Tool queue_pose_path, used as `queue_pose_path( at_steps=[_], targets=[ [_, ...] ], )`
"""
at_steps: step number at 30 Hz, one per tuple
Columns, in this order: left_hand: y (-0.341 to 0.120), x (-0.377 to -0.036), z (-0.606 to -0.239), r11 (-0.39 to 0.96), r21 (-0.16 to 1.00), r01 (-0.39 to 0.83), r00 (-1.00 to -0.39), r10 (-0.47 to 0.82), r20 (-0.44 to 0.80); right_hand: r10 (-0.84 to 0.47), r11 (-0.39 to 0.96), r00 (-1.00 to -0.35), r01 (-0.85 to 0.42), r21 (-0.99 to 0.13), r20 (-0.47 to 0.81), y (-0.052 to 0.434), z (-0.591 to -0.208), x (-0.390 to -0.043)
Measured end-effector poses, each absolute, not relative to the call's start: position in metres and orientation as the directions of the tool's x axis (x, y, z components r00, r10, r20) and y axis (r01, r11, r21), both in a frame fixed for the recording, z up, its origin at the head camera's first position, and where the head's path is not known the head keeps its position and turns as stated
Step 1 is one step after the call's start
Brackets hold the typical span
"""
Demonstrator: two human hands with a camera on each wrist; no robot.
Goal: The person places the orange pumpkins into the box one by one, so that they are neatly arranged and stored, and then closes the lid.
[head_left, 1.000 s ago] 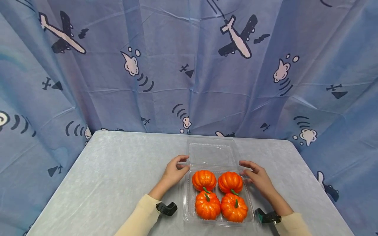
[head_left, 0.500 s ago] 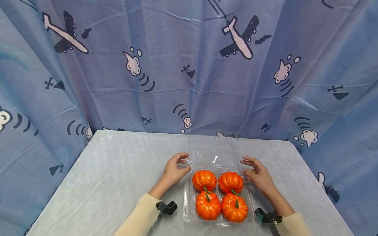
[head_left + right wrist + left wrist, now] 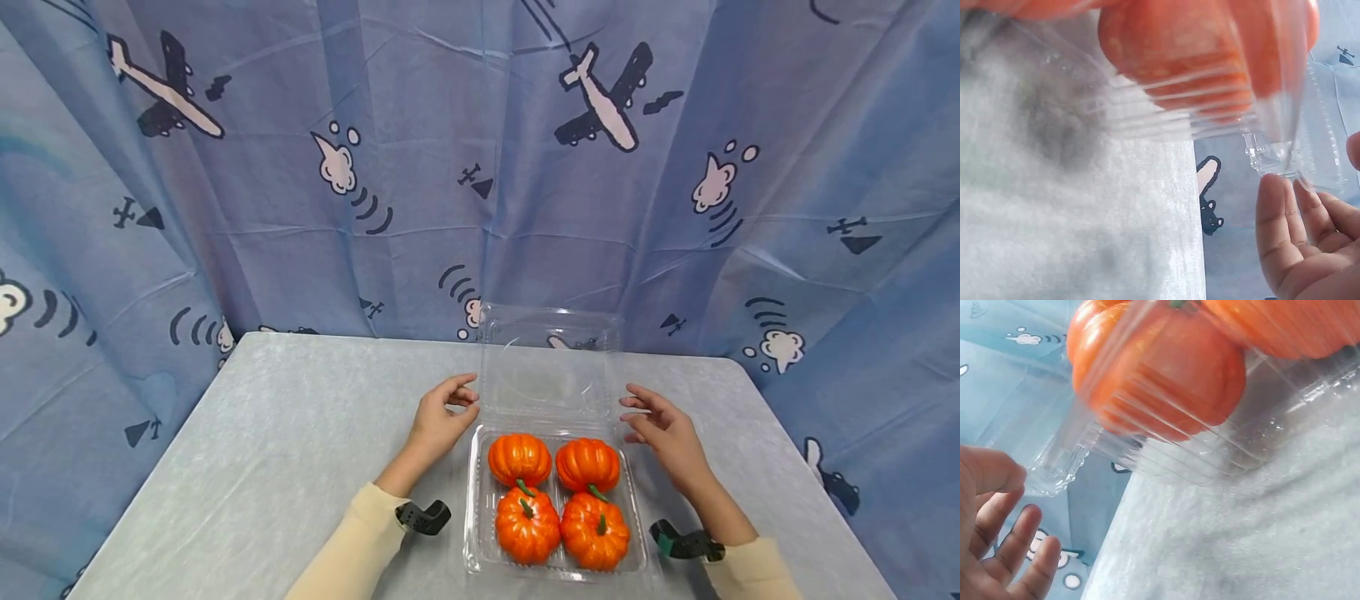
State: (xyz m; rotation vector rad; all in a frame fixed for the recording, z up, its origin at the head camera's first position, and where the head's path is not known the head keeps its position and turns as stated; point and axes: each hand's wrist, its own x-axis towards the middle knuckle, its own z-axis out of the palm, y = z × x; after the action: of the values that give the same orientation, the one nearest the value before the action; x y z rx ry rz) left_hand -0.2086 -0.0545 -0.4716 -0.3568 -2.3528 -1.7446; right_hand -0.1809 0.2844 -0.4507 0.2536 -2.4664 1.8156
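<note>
A clear plastic clamshell container (image 3: 472,533) holds several orange toy pumpkins (image 3: 528,525) in two rows. Its transparent lid (image 3: 551,367) stands raised at the far side. My left hand (image 3: 441,417) is at the lid's left edge. In the left wrist view, one digit meets the clear rim (image 3: 1054,481), while the other fingers are loosely bent and apart. My right hand (image 3: 667,437) is by the lid's right edge. In the right wrist view, its fingertips (image 3: 1272,187) touch the lid's corner from beneath, and the thumb is away from it.
A pale grey cloth covers the table (image 3: 322,433). Behind it hangs a blue curtain (image 3: 405,167) printed with airplanes. Black straps (image 3: 423,518) circle both wrists.
The lid has swung upward from lying back on the table. Both hands have moved slightly up and away along with it. The pumpkins stay in place.
</note>
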Motion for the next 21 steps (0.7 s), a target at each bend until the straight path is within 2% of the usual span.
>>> queue_pose_path(
  at_steps=[7,14,21],
  targets=[
    [-0.058,-0.21,-0.47,0.246,0.92,0.307,-0.952,0.061,0.301,-0.103,0.251,-0.985,-0.162,-0.954,0.14,0.283,-0.443,-0.18],
    [-0.062,-0.207,-0.47,0.227,0.913,0.338,-0.941,0.066,0.332,-0.112,0.279,-0.988,-0.133,-0.951,0.105,0.287,-0.438,-0.175],
    [-0.062,-0.191,-0.452,0.201,0.933,0.299,-0.954,0.088,0.287,-0.109,0.28,-0.99,-0.115,-0.953,0.087,0.293,-0.437,-0.167]
  ],
)
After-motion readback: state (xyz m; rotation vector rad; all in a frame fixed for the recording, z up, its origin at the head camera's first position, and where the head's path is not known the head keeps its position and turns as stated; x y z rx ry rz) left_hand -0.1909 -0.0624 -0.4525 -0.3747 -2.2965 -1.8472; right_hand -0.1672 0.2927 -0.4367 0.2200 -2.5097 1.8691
